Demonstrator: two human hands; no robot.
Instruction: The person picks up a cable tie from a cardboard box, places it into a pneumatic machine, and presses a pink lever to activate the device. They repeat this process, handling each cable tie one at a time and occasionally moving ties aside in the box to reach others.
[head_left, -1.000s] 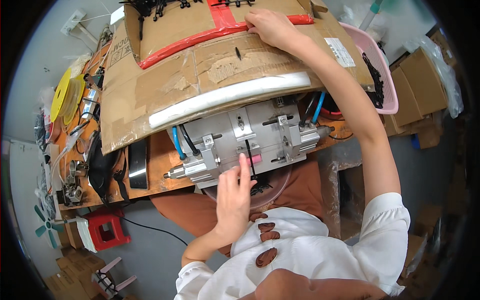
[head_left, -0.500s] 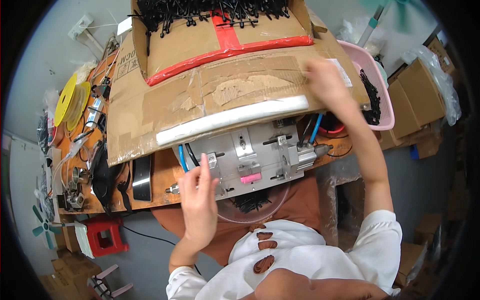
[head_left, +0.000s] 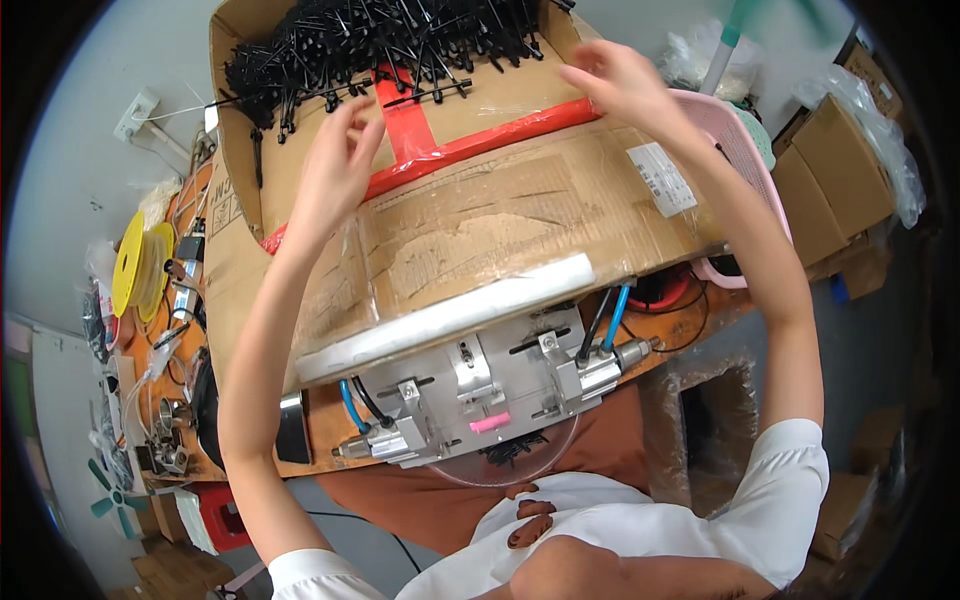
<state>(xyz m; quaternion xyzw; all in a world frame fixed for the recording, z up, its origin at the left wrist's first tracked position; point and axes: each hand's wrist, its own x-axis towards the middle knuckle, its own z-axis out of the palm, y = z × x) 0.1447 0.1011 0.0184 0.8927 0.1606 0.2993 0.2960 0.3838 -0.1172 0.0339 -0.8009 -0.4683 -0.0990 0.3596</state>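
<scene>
In the head view, the only one we have, we look down past a person's white sleeves at a wooden worktop [head_left: 325, 430]. The left hand [head_left: 340, 165] hangs above the front edge of a cardboard box [head_left: 515, 97], at the strip of red tape [head_left: 495, 137]. Its grip is loose, the thumb apart from the bent fingers, and we see nothing in it. The right hand [head_left: 625, 85] is at the box's right side, near the end of the tape. Its grip is relaxed too, the fingers softly curled and slightly blurred, with no object visible between them. We cannot tell whether either hand touches the box.

The thin black parts [head_left: 380, 45] lie heaped at the far end of the box, just beyond both hands; a few lie loose across the tape.

Below a white padded strip [head_left: 450, 318] sits a metal fixture [head_left: 515, 365] with a small pink piece [head_left: 490, 423] at its front. A clear bowl [head_left: 552, 457] with more black pieces rests under it, near the lap.

Half a second ago the left hand was beside the fixture; now both hands are up at the box. The black piece that crossed the fixture a second ago is gone from it. We judge that the handling has shifted from the fixture to the heap.
</scene>
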